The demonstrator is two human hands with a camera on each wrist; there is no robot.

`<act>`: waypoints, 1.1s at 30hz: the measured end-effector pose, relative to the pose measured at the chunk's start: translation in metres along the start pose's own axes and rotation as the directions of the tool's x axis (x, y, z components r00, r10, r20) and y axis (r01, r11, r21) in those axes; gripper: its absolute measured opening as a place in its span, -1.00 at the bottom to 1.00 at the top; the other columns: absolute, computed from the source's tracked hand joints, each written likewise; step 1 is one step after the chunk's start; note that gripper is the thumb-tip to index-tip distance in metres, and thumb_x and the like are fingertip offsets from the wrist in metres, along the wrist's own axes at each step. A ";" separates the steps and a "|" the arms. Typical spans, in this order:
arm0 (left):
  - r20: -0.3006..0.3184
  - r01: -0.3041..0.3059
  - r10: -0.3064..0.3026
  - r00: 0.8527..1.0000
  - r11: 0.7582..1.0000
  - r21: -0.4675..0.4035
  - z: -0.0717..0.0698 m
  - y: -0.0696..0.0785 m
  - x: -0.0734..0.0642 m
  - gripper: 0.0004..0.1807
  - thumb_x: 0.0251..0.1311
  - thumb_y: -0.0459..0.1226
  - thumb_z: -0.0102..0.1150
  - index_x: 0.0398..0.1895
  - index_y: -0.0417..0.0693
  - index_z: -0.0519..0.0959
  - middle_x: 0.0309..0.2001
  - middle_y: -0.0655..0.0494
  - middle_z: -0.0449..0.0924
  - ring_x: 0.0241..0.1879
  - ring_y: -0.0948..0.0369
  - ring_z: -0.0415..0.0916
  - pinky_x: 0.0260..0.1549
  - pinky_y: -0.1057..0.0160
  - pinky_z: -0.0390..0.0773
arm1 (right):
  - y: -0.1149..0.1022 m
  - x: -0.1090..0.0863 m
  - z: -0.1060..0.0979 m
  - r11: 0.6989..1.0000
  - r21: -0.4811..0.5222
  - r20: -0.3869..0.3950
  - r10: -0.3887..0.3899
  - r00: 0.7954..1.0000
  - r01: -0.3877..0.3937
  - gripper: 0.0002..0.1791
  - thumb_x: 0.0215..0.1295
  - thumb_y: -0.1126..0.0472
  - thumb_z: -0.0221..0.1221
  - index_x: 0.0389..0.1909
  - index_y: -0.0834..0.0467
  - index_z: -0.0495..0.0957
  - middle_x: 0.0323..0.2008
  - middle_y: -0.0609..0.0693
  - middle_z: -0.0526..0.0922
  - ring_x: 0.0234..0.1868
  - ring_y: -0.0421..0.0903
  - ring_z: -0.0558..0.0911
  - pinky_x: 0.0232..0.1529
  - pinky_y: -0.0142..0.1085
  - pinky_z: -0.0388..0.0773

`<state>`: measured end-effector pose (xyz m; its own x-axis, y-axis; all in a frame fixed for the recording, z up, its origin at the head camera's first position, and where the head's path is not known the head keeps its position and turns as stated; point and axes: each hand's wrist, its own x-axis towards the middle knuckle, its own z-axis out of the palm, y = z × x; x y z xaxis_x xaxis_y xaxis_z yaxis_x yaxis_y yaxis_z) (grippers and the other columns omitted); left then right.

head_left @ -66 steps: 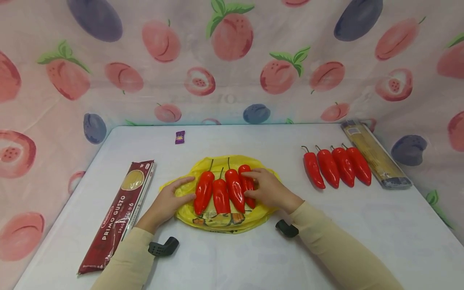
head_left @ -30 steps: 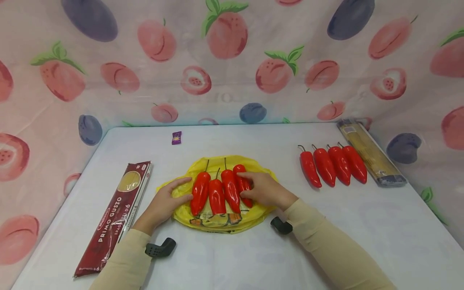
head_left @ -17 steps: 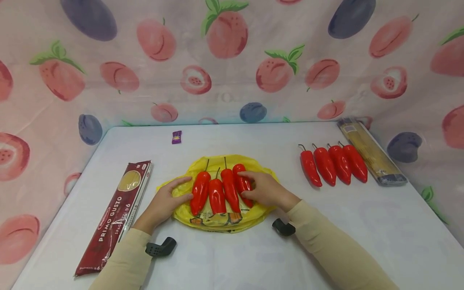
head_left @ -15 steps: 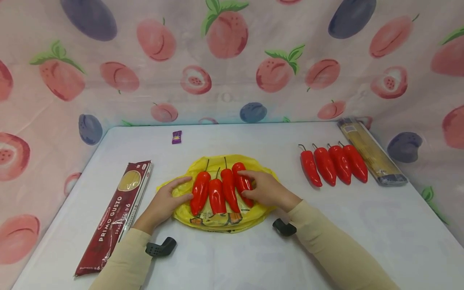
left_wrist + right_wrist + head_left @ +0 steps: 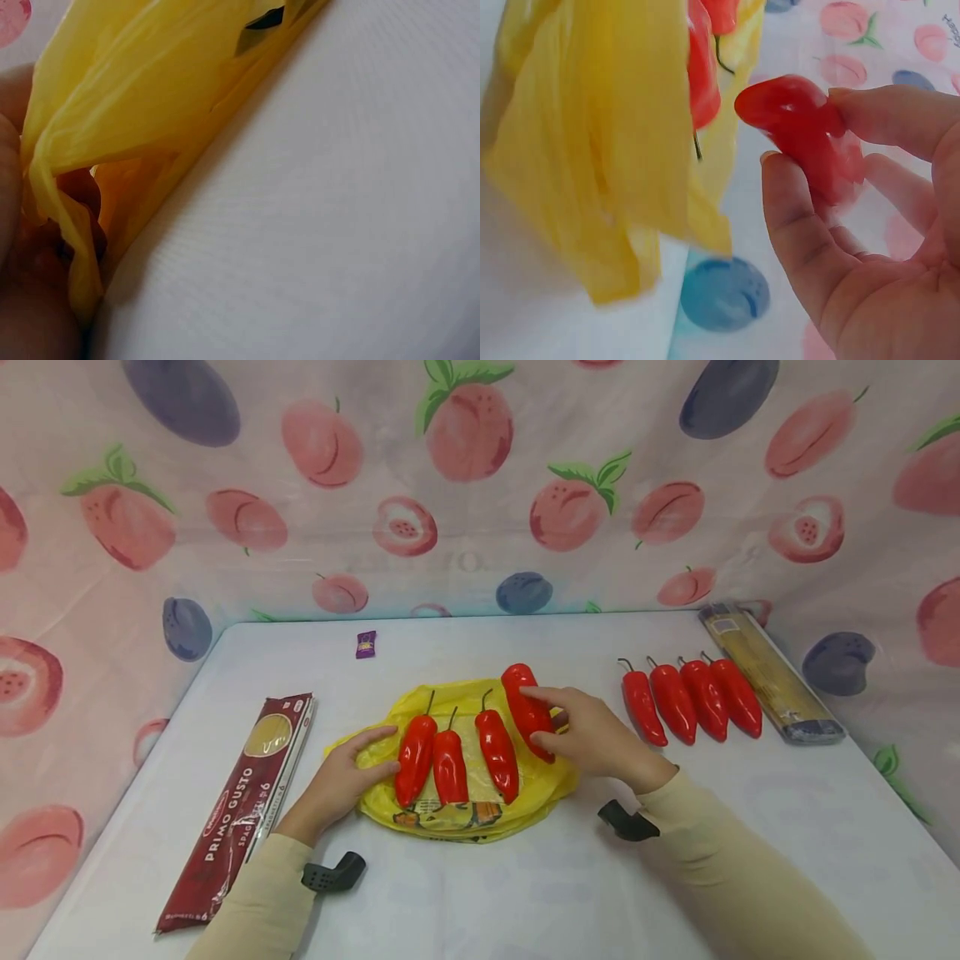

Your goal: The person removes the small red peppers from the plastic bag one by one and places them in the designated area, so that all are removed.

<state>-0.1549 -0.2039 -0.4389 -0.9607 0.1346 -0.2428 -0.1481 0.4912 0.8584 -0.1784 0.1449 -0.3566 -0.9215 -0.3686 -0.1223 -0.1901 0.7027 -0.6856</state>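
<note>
A yellow plastic bag lies at the middle of the table with three red chili peppers in its mouth, stems pointing away. My right hand pinches another glossy red pepper between thumb and fingers, raised over the bag's right side. In the right wrist view this held pepper is clear of the bag, and no stem shows on it. My left hand grips the bag's left edge, its thumb near the leftmost pepper. Yellow film covers part of the fingers in the left wrist view.
A row of several red peppers lies at the right, beside a clear pack of spaghetti. A dark red spaghetti pack lies at the left, close to my left sleeve. A small purple wrapped candy sits near the back edge.
My right hand has lifted the rightmost pepper up and to the right out of the bag. The pepper beside it has shifted right and tilted. My left hand has stayed in place.
</note>
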 end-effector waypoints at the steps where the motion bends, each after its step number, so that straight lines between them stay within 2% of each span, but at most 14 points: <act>1: 0.000 -0.001 0.001 1.000 1.000 0.000 0.000 0.000 0.000 -0.34 0.25 0.02 0.30 0.43 0.27 0.39 0.50 -0.05 0.13 0.32 -0.04 0.24 0.09 0.09 0.56 | 0.002 -0.002 -0.004 1.000 -0.010 -0.011 -0.004 1.000 0.004 -0.29 0.28 0.21 0.34 0.45 0.02 0.36 0.14 0.15 0.51 0.06 0.12 0.55 -0.22 -0.16 0.71; 6: 0.002 -0.007 0.007 1.000 1.000 -0.010 0.000 0.000 -0.001 -0.34 0.26 0.02 0.30 0.43 0.26 0.39 0.50 -0.04 0.14 0.33 -0.04 0.23 0.13 0.05 0.53 | 0.013 -0.011 -0.024 0.999 -0.053 -0.050 -0.003 0.999 0.000 -0.28 0.28 0.20 0.33 0.46 0.05 0.34 0.20 0.20 0.51 0.09 0.18 0.54 -0.22 -0.11 0.71; 13: 0.003 -0.018 0.018 1.000 1.000 -0.013 0.001 -0.002 0.000 -0.33 0.25 0.01 0.31 0.43 0.23 0.39 0.49 -0.04 0.16 0.35 -0.04 0.22 0.17 0.02 0.50 | 0.034 -0.025 -0.047 0.989 -0.114 -0.108 0.077 0.991 -0.090 -0.24 0.28 0.16 0.33 0.49 0.06 0.29 0.19 0.26 0.50 0.12 0.26 0.52 -0.24 -0.06 0.71; 22: 0.001 -0.027 0.027 1.000 1.000 -0.009 0.000 -0.003 0.001 -0.33 0.26 -0.01 0.31 0.43 0.21 0.39 0.49 -0.04 0.17 0.37 -0.05 0.19 0.23 -0.03 0.44 | 0.075 -0.046 -0.078 0.975 -0.113 -0.177 0.169 0.970 -0.190 -0.17 0.30 0.17 0.32 0.53 0.14 0.17 0.22 0.37 0.40 0.15 0.38 0.43 -0.20 0.03 0.70; 33: 0.001 -0.024 0.024 1.000 1.000 0.006 0.001 -0.002 0.000 -0.33 0.26 0.00 0.30 0.44 0.22 0.38 0.50 -0.04 0.15 0.42 -0.08 0.11 0.26 -0.09 0.39 | 0.120 -0.071 -0.102 0.944 -0.145 -0.242 0.258 0.935 -0.298 -0.14 0.31 0.11 0.31 0.52 0.24 0.12 0.22 0.50 0.30 0.15 0.50 0.31 -0.23 0.09 0.69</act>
<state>-0.1546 -0.2040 -0.4407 -0.9639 0.1468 -0.2224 -0.1237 0.4927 0.8614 -0.1701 0.3174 -0.3571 -0.9929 -0.0160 -0.1179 0.0463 0.8609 -0.5067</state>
